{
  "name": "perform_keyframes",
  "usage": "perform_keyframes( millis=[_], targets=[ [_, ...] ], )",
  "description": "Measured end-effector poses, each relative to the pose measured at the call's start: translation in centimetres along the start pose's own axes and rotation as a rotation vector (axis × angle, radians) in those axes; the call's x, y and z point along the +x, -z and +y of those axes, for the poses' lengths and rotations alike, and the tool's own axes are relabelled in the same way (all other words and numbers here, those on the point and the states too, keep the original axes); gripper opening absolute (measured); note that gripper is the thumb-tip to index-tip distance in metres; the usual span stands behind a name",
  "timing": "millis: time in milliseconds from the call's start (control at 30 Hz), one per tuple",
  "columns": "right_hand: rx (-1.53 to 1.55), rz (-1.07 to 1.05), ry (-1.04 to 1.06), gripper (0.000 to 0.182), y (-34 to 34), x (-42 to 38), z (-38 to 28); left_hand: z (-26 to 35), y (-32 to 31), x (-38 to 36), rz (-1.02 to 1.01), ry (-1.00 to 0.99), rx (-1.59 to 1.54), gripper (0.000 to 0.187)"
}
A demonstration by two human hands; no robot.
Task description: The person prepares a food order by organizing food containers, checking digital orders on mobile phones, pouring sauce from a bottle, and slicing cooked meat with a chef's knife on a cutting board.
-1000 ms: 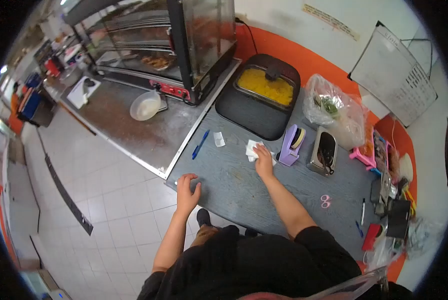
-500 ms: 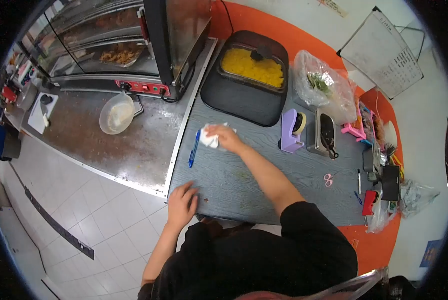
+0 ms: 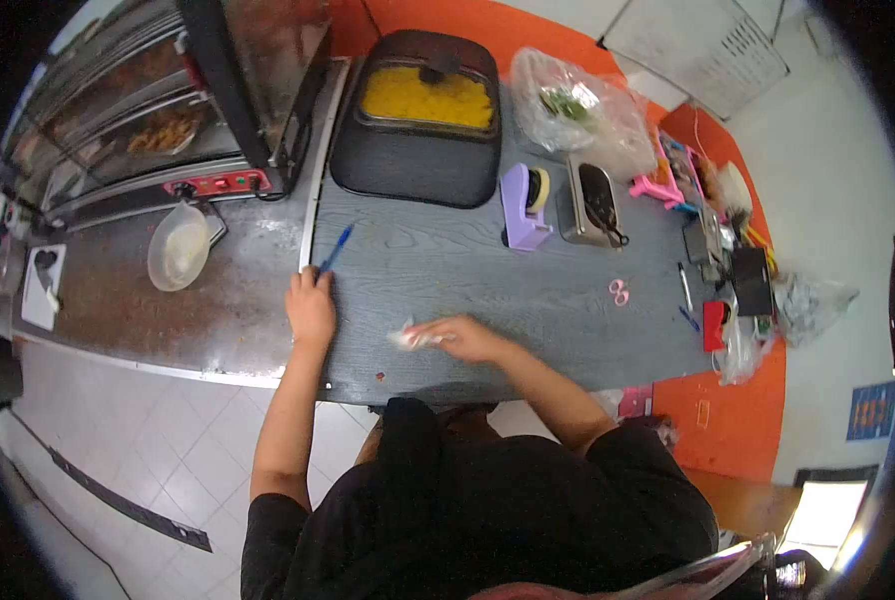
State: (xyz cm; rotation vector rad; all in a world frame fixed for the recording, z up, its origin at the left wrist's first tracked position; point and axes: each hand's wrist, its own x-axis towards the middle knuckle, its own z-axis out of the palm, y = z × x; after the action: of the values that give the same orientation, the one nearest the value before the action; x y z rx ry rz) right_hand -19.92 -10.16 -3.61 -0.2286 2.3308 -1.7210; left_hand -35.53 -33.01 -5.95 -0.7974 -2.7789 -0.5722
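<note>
A crumpled white tissue point(image 3: 406, 337) is under the fingers of my right hand point(image 3: 463, 338), pressed on the grey wood-grain table point(image 3: 418, 275) near its front part. At the table's left edge, my left hand point(image 3: 311, 305) has its fingers closed on the lower end of a blue pen point(image 3: 340, 242), which slants up and to the right. A small brown speck point(image 3: 381, 377) lies near the front edge, below the tissue.
Behind are a black tray point(image 3: 418, 170) with yellow food point(image 3: 428, 98), a purple tape dispenser point(image 3: 524, 215), a metal container point(image 3: 580, 215) and a plastic bag point(image 3: 558, 110). Pink scissors point(image 3: 619, 292) lie right; a plastic bowl point(image 3: 180, 250) stands left.
My right hand has moved with the tissue toward the table's front edge. My left hand has gone up from the front corner to the pen and taken hold of it. The view has shifted.
</note>
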Motion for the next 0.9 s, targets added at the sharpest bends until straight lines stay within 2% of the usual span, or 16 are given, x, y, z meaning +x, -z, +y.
perform_keyframes(
  millis=[33, 100, 167, 200, 267, 333, 400, 467, 600, 667, 733, 767, 800, 833, 867, 900],
  targets=[
    [0.143, 0.095, -0.162, 0.034, 1.6, -1.0, -1.1, -0.1, -0.1, 0.6, 0.019, 0.012, 0.072, 0.025],
    [0.117, 0.506, -0.345, 0.033, 5.4, -2.4, 0.6, 0.5, 1.2, 1.2, 0.04, 0.01, 0.072, 0.024],
    [-0.415, 0.784, -0.049, 0.03, 7.9, -3.0, 3.4, 1.2, 2.7, 1.3, 0.061, 0.012, 0.077, 0.024],
    [-0.413, 0.794, -0.059, 0.03, 7.7, -2.8, 5.4, 1.4, 3.4, 0.8, 0.106, 0.026, -0.01, 0.023],
    [-0.737, 0.857, -0.018, 0.034, 6.2, -0.7, 8.6, 1.8, 4.6, -0.8, 0.172, 0.071, -0.17, 0.021],
    [-0.583, 0.881, 0.174, 0.038, 2.3, 2.4, 8.0, 2.1, 5.4, -3.1, 0.218, 0.088, -0.213, 0.02],
    [-0.569, 0.642, 0.101, 0.037, -2.2, 4.1, 4.4, 2.5, 6.3, -5.9, 0.267, 0.123, -0.295, 0.015],
    [-0.556, 0.484, 0.156, 0.037, -5.6, 4.1, 3.3, 2.4, 7.1, -8.9, 0.245, 0.134, -0.318, 0.014],
    [-0.3, 0.324, 0.225, 0.03, -7.1, 2.1, 2.1, 2.0, 8.2, -15.2, 0.132, 0.208, -0.406, 0.012],
    [0.178, 0.13, -0.25, 0.024, -4.3, 0.1, 0.6, 1.4, 8.7, -18.3, 0.032, 0.301, -0.566, 0.013],
    [0.269, 0.332, -0.189, 0.025, -0.6, -3.4, 1.6, 1.5, 9.1, -20.3, -0.067, 0.401, -0.721, 0.014],
    [0.281, 0.546, -0.233, 0.024, 1.3, -5.5, 2.2, 2.0, 9.2, -21.1, -0.073, 0.534, -0.933, 0.017],
    [0.157, 0.697, -0.162, 0.023, 3.4, -8.0, 4.6, 2.5, 9.2, -21.8, -0.078, 0.668, -1.146, 0.021],
    [0.037, 0.82, -0.243, 0.024, 5.0, -10.4, 5.0, 2.8, 9.1, -22.3, -0.073, 0.677, -1.139, 0.021],
    [-0.24, 0.995, -0.158, 0.027, 6.2, -12.4, 7.0, 3.0, 8.8, -22.6, -0.146, 0.709, -1.347, 0.03],
    [-0.381, 1.057, -0.222, 0.03, 6.9, -14.4, 6.8, 3.0, 8.4, -22.8, -0.225, 0.736, -1.557, 0.041]
  ],
)
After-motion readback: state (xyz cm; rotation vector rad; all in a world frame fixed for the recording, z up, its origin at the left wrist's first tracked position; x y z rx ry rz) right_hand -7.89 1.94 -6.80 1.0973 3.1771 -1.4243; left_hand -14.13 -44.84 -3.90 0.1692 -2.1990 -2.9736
